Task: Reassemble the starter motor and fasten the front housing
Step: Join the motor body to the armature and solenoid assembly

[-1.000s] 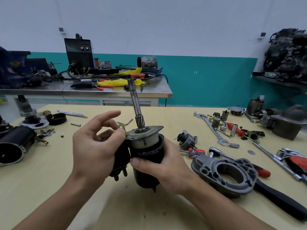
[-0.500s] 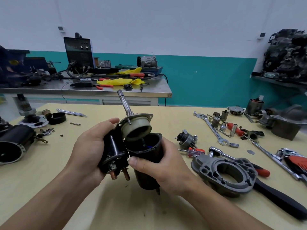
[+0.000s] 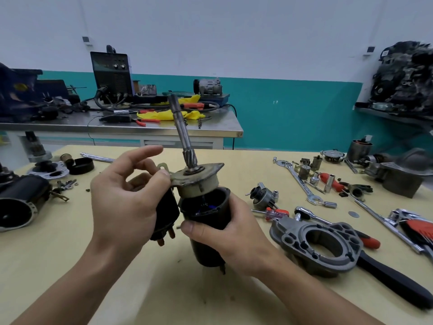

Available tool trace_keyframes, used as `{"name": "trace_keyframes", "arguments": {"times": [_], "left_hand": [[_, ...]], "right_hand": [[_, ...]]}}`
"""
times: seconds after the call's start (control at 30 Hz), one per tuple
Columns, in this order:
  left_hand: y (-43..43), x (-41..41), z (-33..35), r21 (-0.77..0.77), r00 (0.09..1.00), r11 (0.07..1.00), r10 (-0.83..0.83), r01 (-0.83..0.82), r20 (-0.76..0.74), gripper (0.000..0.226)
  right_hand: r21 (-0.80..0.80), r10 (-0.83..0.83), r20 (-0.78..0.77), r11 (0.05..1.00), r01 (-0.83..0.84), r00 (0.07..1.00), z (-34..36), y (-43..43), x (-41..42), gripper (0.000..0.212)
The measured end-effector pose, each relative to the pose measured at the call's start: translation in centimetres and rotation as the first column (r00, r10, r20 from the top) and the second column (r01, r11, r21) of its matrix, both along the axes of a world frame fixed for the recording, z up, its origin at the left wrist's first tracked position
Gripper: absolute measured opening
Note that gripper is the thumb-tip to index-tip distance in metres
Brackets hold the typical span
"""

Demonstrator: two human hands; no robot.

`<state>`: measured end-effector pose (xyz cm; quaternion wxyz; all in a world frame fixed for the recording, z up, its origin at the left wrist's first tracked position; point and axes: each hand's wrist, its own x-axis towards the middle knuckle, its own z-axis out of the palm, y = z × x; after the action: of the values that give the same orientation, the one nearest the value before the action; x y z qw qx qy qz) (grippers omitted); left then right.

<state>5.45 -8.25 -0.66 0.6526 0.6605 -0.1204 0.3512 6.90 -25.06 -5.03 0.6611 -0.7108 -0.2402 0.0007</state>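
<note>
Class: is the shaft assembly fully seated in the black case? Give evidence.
Not seated: shaft assembly tilts, cream collar raised above the open rim of the black case.

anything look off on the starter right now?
Yes: the end plate sits tilted and raised above the black motor body, not seated, so the shaft leans left. The left hand pinches the plate's edge; the right hand grips the body.

Motor body [image 3: 202, 252]: black cylindrical can, upright, open end up, something blue inside.
Shaft assembly [image 3: 187, 146]: steel shaft with helical splines, flat plate and cream collar; tilted, collar partly in the body's mouth.
Solenoid [image 3: 166, 207]: black cylinder, copper terminals down, just left of the body, under the plate.
Front housing [image 3: 293, 239]: grey casting, flat on the bench [image 3: 140, 289], right of the body.
</note>
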Motion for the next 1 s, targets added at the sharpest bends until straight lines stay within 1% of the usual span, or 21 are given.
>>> {"name": "trace_keyframes", "arguments": {"times": [0.1, 0.23, 0.37, 0.43, 0.57, 0.67, 0.77, 0.8, 0.87, 0.93, 1.0], "left_hand": [[-0.3, -0.1, -0.4, 0.129, 1.000, 0.992, -0.011, 0.013, -0.010, 0.032], [-1.0, -0.2, -1.0, 0.179, 0.998, 0.982, -0.048, 0.055, -0.040, 0.031], [-0.8, -0.2, -0.9, 0.229, 0.996, 0.969, -0.090, 0.091, -0.013, 0.036], [-0.6, -0.2, -0.7, 0.272, 0.991, 0.954, -0.135, 0.127, 0.010, 0.038], [-0.3, -0.3, -0.6, 0.391, 0.984, 0.910, -0.171, 0.136, 0.058, 0.039], [-0.2, -0.2, -0.6, 0.399, 0.980, 0.902, -0.196, 0.166, 0.036, 0.041], [0.2, 0.0, -0.4, 0.408, 0.976, 0.894, -0.214, 0.184, 0.028, 0.045], [0.4, 0.1, -0.4, 0.406, 0.974, 0.893, -0.224, 0.195, 0.024, 0.047], [0.8, 0.3, -0.4, 0.405, 0.968, 0.887, -0.249, 0.222, 0.014, 0.050], [1.0, 0.4, -0.4, 0.403, 0.963, 0.881, -0.271, 0.246, 0.004, 0.052], [1.0, 0.6, -0.4, 0.392, 0.957, 0.880, -0.290, 0.268, -0.002, 0.053]], "right_hand": [[0.022, -0.007, 0.018, 1.000, 0.007, 1.000, 0.0, -0.1, 0.1, 0.054], [0.077, -0.037, 0.025, 0.996, 0.035, 0.999, -0.2, -0.4, 0.3, 0.053], [0.113, 0.020, 0.028, 0.993, -0.023, 0.999, -0.2, -0.6, 0.0, 0.056], [0.149, 0.072, 0.037, 0.986, -0.077, 0.997, 0.1, -0.9, -0.2, 0.061], [0.171, 0.118, 0.077, 0.977, -0.130, 0.990, 0.7, -1.2, -0.6, 0.074], [0.215, 0.143, 0.076, 0.964, -0.157, 0.987, 1.0, -1.2, -0.7, 0.082], [0.279, 0.143, 0.025, 0.949, -0.144, 0.989, 0.7, -0.8, -0.9, 0.095], [0.314, 0.138, 0.003, 0.940, -0.132, 0.990, 0.6, -0.5, -0.9, 0.094], [0.378, 0.125, -0.015, 0.919, -0.110, 0.992, 0.4, -0.1, -0.9, 0.083], [0.380, 0.093, -0.004, 0.921, -0.084, 0.996, 0.4, 0.2, -0.8, 0.073], [0.365, 0.079, 0.018, 0.928, -0.080, 0.997, 0.6, 0.3, -0.7, 0.071]]}}
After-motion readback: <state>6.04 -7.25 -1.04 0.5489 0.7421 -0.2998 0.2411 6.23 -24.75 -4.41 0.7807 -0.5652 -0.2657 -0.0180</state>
